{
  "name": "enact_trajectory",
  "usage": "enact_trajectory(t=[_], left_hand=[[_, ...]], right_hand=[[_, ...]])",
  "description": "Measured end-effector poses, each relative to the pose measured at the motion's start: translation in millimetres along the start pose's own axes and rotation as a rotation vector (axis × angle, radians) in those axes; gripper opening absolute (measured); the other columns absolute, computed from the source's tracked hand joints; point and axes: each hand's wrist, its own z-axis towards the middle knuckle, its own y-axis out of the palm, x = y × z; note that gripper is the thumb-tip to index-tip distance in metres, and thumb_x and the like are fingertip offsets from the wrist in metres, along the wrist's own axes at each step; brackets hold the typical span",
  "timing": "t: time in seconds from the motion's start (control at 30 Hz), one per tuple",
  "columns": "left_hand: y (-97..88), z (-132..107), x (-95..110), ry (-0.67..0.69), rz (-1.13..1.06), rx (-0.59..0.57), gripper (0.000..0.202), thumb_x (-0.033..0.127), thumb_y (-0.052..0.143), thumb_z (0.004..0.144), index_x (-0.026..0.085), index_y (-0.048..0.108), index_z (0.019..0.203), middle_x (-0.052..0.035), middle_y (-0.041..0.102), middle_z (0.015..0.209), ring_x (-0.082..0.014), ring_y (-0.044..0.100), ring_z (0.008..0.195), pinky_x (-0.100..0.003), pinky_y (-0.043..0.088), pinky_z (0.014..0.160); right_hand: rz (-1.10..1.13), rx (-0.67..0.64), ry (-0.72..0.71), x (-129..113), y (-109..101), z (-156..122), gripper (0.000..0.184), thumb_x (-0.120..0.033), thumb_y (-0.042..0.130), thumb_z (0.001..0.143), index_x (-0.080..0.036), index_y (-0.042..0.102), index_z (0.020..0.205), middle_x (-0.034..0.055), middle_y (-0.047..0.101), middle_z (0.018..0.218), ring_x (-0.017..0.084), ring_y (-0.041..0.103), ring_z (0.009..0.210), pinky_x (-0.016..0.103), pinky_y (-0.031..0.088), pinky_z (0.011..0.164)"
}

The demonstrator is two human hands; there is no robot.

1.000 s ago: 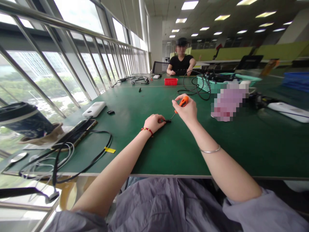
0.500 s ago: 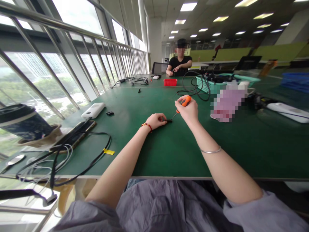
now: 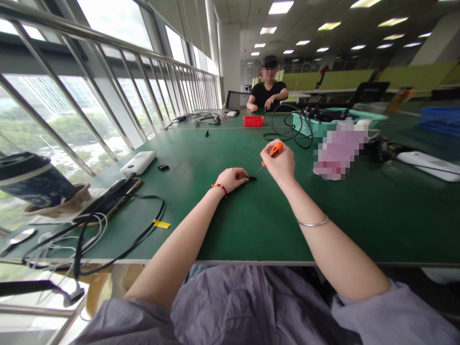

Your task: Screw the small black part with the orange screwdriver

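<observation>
My left hand (image 3: 232, 179) rests on the green table (image 3: 251, 225) with its fingers pinched on a small black part (image 3: 251, 178). My right hand (image 3: 282, 165) is closed round an orange-handled screwdriver (image 3: 273, 151), held slanted. The thin shaft runs down to the left and its tip meets the black part. Both forearms are bare; a red bead bracelet is on the left wrist and a silver bangle on the right.
On the left lie a white power bank (image 3: 138, 163), a small black piece (image 3: 163, 167), a phone (image 3: 108, 201) and looped black cables (image 3: 118, 239). A blurred pink object (image 3: 339, 153), a teal basket (image 3: 309, 123) and a red tray (image 3: 253, 121) lie further out. Another person (image 3: 269, 91) sits at the far end.
My two hands have stayed at the black part, the right hand shifting slightly on the screwdriver handle. The person at the far end has moved their hands.
</observation>
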Motion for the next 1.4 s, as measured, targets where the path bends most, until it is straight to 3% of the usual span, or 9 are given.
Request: enact_trajectory(t=[0.27,0.4,0.57,0.8,0.93,1.03,1.2,1.27,1.4], left_hand=[[1.0,0.8,-2.3,0.011,-0.001,0.001,0.022,0.036,0.058,0.079,0.019,0.07,0.089,0.0013,0.061,0.066,-0.0126,0.052,0.06,-0.024,0.039,0.058],[0.8,0.6,-2.0,0.007,0.004,-0.003,0.023,0.036,0.058,0.078,0.02,0.07,0.09,0.0011,0.062,0.067,-0.0129,0.053,0.061,-0.024,0.039,0.058],[0.9,0.3,-1.0,0.0,0.008,-0.003,0.023,0.036,0.058,0.078,0.02,0.07,0.09,0.0012,0.062,0.067,-0.0131,0.053,0.061,-0.024,0.04,0.058],[-4.6,-3.8,3.7,0.021,0.094,-0.012,0.02,0.032,0.059,0.075,0.02,0.068,0.088,0.0,0.065,0.073,-0.0154,0.057,0.067,-0.027,0.041,0.063],[-7.4,-5.6,10.4,0.082,0.276,0.081,0.024,0.041,0.061,0.076,0.02,0.069,0.085,-0.003,0.067,0.083,-0.0207,0.059,0.083,-0.035,0.04,0.082],[-4.6,-3.9,15.8,0.064,0.291,0.159,0.025,0.041,0.059,0.079,0.021,0.069,0.089,-0.0045,0.067,0.091,-0.0228,0.057,0.092,-0.037,0.038,0.086],[2.9,-0.3,19.2,0.034,0.208,0.139,0.025,0.041,0.06,0.081,0.021,0.07,0.092,-0.0041,0.067,0.097,-0.0234,0.055,0.097,-0.037,0.039,0.087],[4.3,-0.1,18.2,0.029,0.197,0.129,0.025,0.042,0.061,0.081,0.022,0.071,0.091,-0.0041,0.068,0.097,-0.0236,0.055,0.097,-0.037,0.04,0.087],[5.0,-0.3,16.0,0.035,0.187,0.118,0.022,0.041,0.062,0.081,0.022,0.073,0.087,-0.0043,0.067,0.097,-0.0235,0.055,0.097,-0.036,0.041,0.087]], right_hand=[[0.043,-0.009,0.009,-0.5,-1.2,2.3,0.007,-0.031,0.052,0.068,-0.026,0.049,0.069,0.0007,0.061,0.071,0.021,0.058,0.07,0.031,0.042,0.064],[0.045,0.01,-0.02,1.0,-0.2,2.0,0.02,-0.033,0.057,0.066,-0.026,0.053,0.084,0.0004,0.063,0.079,0.021,0.058,0.073,0.031,0.042,0.064],[0.006,-0.022,-0.067,3.0,1.0,0.2,0.018,-0.041,0.053,0.075,-0.025,0.056,0.081,0.001,0.064,0.077,0.02,0.058,0.071,0.028,0.039,0.062],[-0.084,-0.002,-0.087,11.3,3.9,0.9,0.037,-0.058,0.049,0.081,-0.024,0.063,0.082,0.0031,0.067,0.077,0.021,0.06,0.075,0.027,0.036,0.059],[-0.132,-0.061,-0.07,24.5,8.6,3.0,0.035,-0.057,0.051,0.08,-0.026,0.065,0.089,0.0039,0.068,0.088,0.021,0.06,0.08,0.027,0.037,0.059],[-0.177,-0.112,-0.041,36.1,11.0,5.3,0.032,-0.054,0.052,0.08,-0.027,0.065,0.089,0.0039,0.068,0.093,0.02,0.06,0.08,0.028,0.039,0.061],[-0.22,-0.337,0.082,55.4,13.6,8.6,0.023,-0.038,0.058,0.077,-0.031,0.065,0.097,0.0001,0.069,0.086,0.017,0.06,0.067,0.028,0.042,0.06],[-0.272,-0.408,0.065,61.1,15.1,9.5,0.03,-0.03,0.057,0.075,-0.033,0.064,0.105,0.0005,0.069,0.094,0.018,0.062,0.076,0.028,0.044,0.065],[-0.372,-0.481,0.023,64.9,17.2,10.4,0.037,-0.029,0.055,0.077,-0.033,0.063,0.113,0.0026,0.069,0.106,0.023,0.063,0.093,0.031,0.046,0.073]])
